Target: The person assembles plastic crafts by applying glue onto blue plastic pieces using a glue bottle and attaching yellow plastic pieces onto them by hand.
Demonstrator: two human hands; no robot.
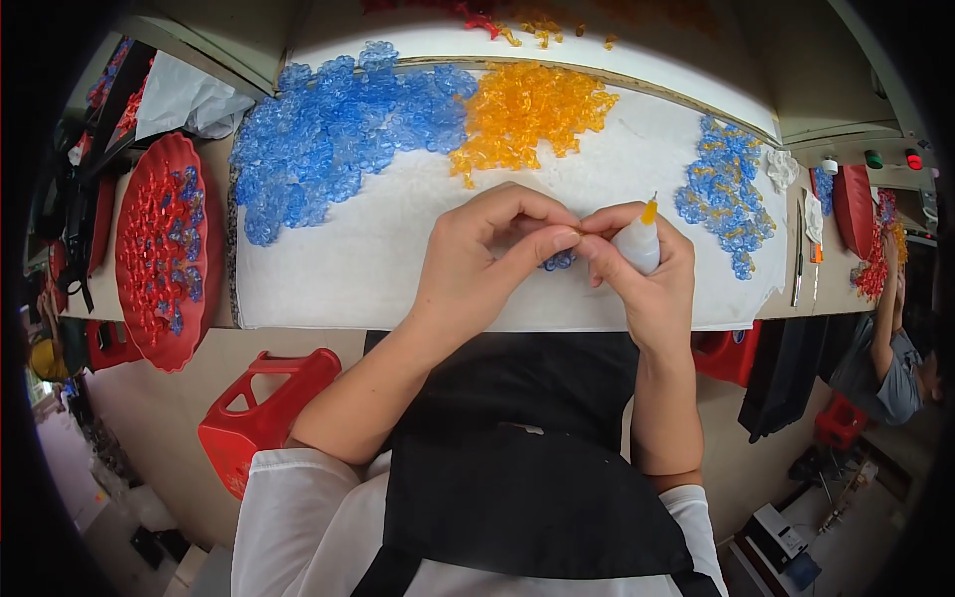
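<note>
Apron (517, 473): black, six o'clock
Left hand (485, 244): pinching a tiny orange bit (580, 234)
Right hand (672, 264): pinching too, holding white bottle (639, 247)
Blue pile (348, 129): ten o'clock from hands

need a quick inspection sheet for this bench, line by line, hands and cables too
Surface: white sheet, partly covered by piles
Work items: blue pile and yellow pile at the far side; blue-and-yellow pile at right; white bottle with yellow tip
Clutter: crumpled tissue, thin dark tool at right
Left hand: thumb and finger pinch something small, yellowish
Right hand: fingertips meet the left's, bottle held too
Cables: nothing seen for certain
Surroundings: red plate of small pieces and red stool at left; another person at far right
</note>
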